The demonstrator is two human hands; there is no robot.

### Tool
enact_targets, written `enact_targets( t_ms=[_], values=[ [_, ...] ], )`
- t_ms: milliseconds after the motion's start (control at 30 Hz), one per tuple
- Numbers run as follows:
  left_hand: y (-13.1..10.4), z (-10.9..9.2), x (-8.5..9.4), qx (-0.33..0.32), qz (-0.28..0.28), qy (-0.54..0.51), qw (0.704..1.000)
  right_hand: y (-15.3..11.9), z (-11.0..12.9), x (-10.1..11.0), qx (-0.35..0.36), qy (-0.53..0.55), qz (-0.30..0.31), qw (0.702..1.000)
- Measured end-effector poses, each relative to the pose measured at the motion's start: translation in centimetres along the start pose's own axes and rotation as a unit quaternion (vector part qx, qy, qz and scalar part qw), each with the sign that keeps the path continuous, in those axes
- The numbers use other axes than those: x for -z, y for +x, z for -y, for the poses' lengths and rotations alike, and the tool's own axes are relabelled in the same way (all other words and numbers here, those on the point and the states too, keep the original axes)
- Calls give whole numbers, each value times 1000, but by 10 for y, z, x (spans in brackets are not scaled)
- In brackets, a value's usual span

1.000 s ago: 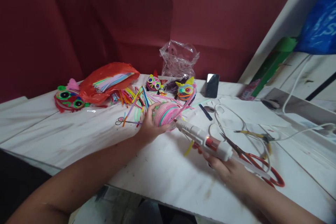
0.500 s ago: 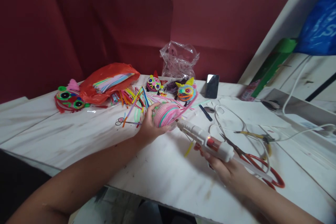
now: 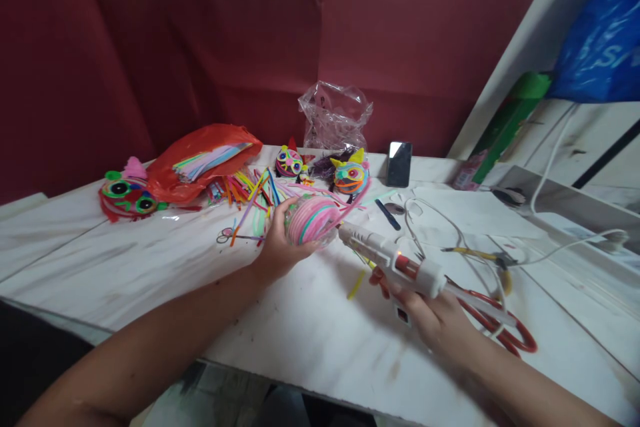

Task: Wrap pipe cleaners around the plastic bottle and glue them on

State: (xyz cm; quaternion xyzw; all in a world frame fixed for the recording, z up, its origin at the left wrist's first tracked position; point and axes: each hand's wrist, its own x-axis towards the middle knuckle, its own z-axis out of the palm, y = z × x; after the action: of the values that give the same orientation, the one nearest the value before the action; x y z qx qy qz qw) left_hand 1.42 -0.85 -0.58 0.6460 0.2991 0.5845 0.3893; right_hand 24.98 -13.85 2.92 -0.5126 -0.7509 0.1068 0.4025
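My left hand [image 3: 283, 245] is wrapped round a clear ball [image 3: 313, 219] covered in pink and teal strips. A pink strip trails from the ball's right side up towards the back. In my right hand [image 3: 413, 303] is a white glue gun [image 3: 385, 255], its fingers closed round the handle and a glue stick coming out of its rear. The nozzle points left, close to the ball's right side; whether it touches cannot be made out. Red-handled scissors [image 3: 525, 335] lie partly hidden behind the gun and my right hand.
Behind the ball lie loose coloured strips [image 3: 245, 188], a red bag [image 3: 200, 163] and decorated balls [image 3: 351, 177]. A phone [image 3: 399, 165] leans at the back. Pliers [image 3: 477, 254] and a white cable [image 3: 565, 258] lie at the right, small scissors [image 3: 227, 236] at the left.
The ball has turned slightly in my left hand, and the gun's nozzle now sits slightly apart from it. The whole view has shifted a little.
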Motion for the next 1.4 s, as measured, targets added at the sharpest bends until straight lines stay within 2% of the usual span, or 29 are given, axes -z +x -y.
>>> enact_targets(
  t_ms=[133, 367, 600, 733, 967, 1200, 1400],
  values=[
    [1, -2, -1, -5, 7, 37, 999, 0, 0, 1, -6, -11, 11, 1000],
    [1, -5, 0, 3, -3, 0, 1000, 3, 5, 3, -3, 0, 17, 1000],
    [3, -18, -2, 35, 7, -14, 999, 7, 12, 7, -36, 9, 10, 999],
    [3, -21, -4, 44, 3, -20, 999, 7, 11, 8, -28, 19, 11, 999],
    [0, -14, -3, 40, 16, 1, 999, 6, 15, 8, -5, 22, 31, 999],
    [1, -22, -6, 59, 4, -27, 998, 8, 10, 7, -23, 25, 5, 999],
    [1, -24, -7, 74, 1, -26, 997, 7, 10, 7, 2, 23, 23, 999]
  ],
)
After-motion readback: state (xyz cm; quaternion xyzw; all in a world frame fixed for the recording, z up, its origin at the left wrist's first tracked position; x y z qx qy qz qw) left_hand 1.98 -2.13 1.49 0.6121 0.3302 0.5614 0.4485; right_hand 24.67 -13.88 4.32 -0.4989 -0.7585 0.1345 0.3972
